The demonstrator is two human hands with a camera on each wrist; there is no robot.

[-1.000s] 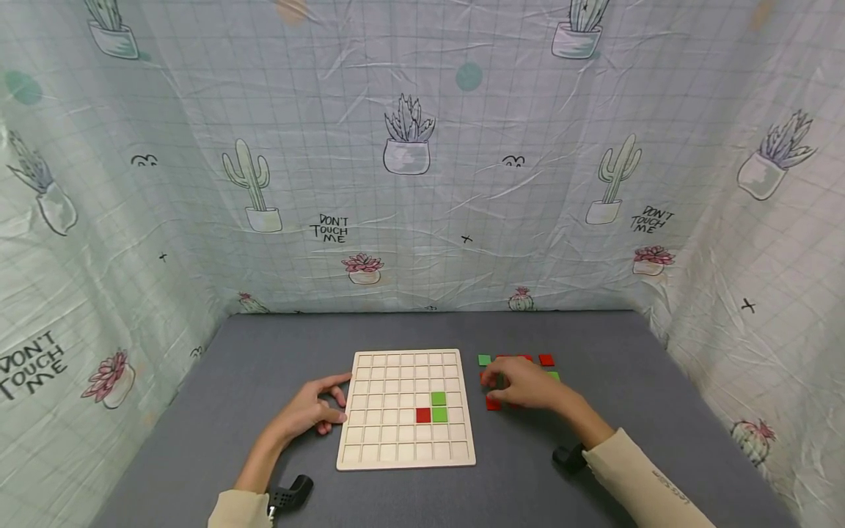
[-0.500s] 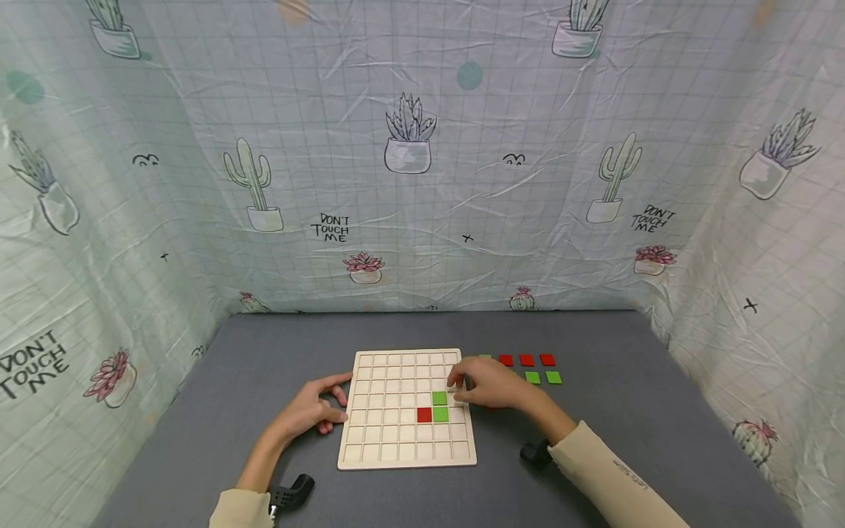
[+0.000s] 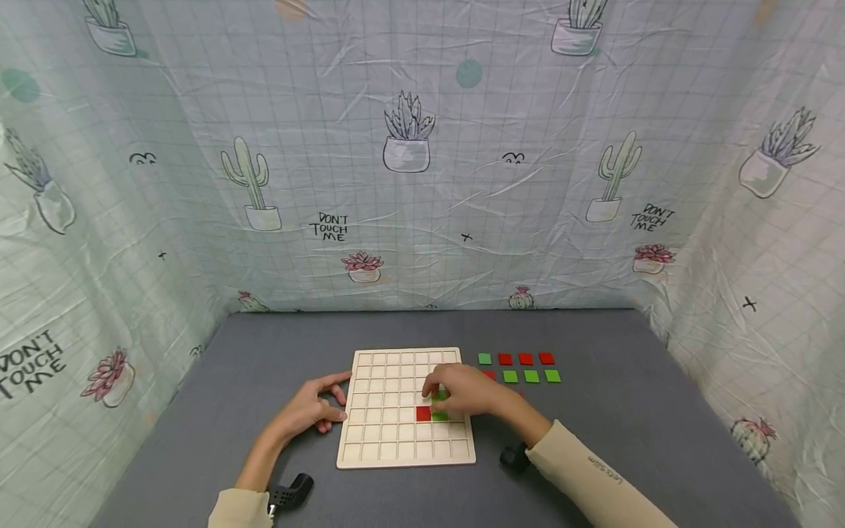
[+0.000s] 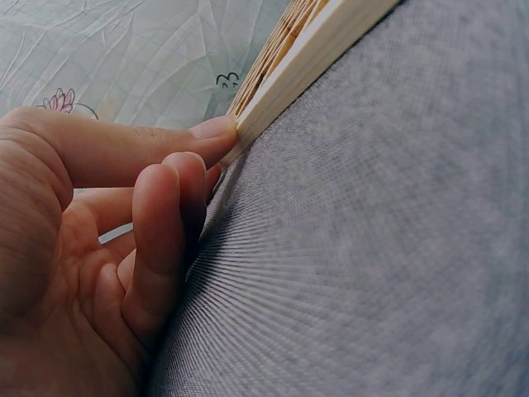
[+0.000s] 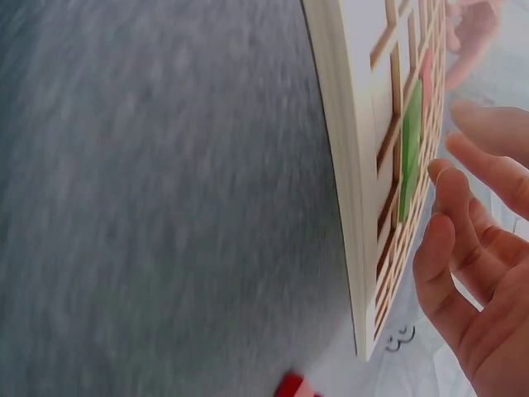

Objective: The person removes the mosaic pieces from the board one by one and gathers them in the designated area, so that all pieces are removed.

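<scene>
A pale wooden grid board [image 3: 381, 451] lies on the dark grey table. My left hand [image 3: 305, 409] is at its left side, with index finger and thumb extended and their tips against the edge; the thumb [image 4: 157, 149] presses the rim in the left wrist view. Over the right half hovers my right hand [image 3: 462, 389], index finger and thumb bent towards each other beside a red tile [image 3: 423, 414]. Two green tiles [image 5: 409, 149] sit in cells below that hand, partly covered in the head view. I cannot tell whether its fingertips hold a tile.
Right of the board, loose square tiles lie in rows, among them a green tile [image 3: 484, 358], red tiles [image 3: 525, 358] and several more green tiles [image 3: 531, 376]. My right forearm covers part of the lowest row. A patterned cloth [image 3: 422, 242] hangs behind the table.
My right hand has moved left from the loose tiles, across the board's right edge, to the cells around the placed tiles. My left hand stays at the left edge.
</scene>
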